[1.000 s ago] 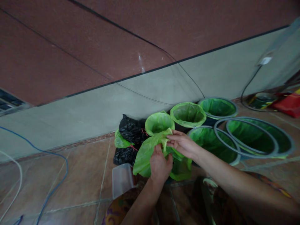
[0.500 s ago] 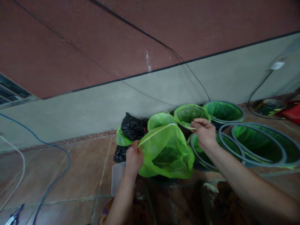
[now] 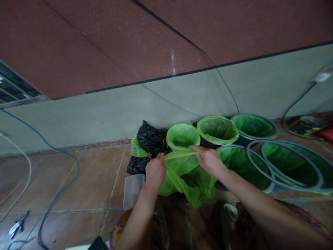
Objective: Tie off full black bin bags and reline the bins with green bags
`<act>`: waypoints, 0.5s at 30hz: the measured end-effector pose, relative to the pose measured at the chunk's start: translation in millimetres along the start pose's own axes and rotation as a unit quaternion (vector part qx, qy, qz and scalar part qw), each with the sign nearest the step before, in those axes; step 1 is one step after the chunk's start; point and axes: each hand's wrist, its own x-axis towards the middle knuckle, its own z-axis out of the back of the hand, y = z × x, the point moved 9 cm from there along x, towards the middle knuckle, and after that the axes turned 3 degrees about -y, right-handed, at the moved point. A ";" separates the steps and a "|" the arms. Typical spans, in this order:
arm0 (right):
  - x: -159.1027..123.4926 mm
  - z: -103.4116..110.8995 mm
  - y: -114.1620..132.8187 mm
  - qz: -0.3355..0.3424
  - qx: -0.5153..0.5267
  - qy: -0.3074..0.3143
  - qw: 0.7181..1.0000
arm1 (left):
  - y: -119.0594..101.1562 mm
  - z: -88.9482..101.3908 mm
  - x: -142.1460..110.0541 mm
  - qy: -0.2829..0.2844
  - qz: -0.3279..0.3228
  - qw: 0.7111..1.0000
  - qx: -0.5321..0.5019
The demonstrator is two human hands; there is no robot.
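Note:
A thin green bin liner [image 3: 179,173] hangs in front of me, its top edge pulled straight between my two hands. My left hand [image 3: 156,171] is closed on the left end of that edge. The right end is pinched in my right hand [image 3: 209,160]. The lower part of the liner sags in loose folds over a dark bin that is mostly hidden. Just behind it stand a small lined bin [image 3: 183,133] and another lined bin [image 3: 218,129], their green liners folded over the rims.
Black tied bags [image 3: 149,139] lie against the wall, left of the bins. A clear plastic tub [image 3: 133,191] is by my left forearm. Lined bins with loose grey rings [image 3: 318,173] stand at right. A blue cable [image 3: 76,166] and keys [image 3: 17,225] lie on the tiles.
My right hand has left the rim of the bin behind and come left and down onto the held liner's edge. The liner's mouth has drawn narrower. The view has shifted slightly left.

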 end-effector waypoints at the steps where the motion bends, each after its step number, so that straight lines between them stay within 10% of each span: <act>1: 0.6 5.0 -6.4 -0.016 -0.018 -0.006 1.000 | 7.9 3.4 0.9 -0.007 0.026 0.999 0.023; 15: -4.0 34.6 -68.1 -0.095 -0.058 0.000 0.994 | 83.9 42.2 3.4 -0.103 0.204 0.973 0.032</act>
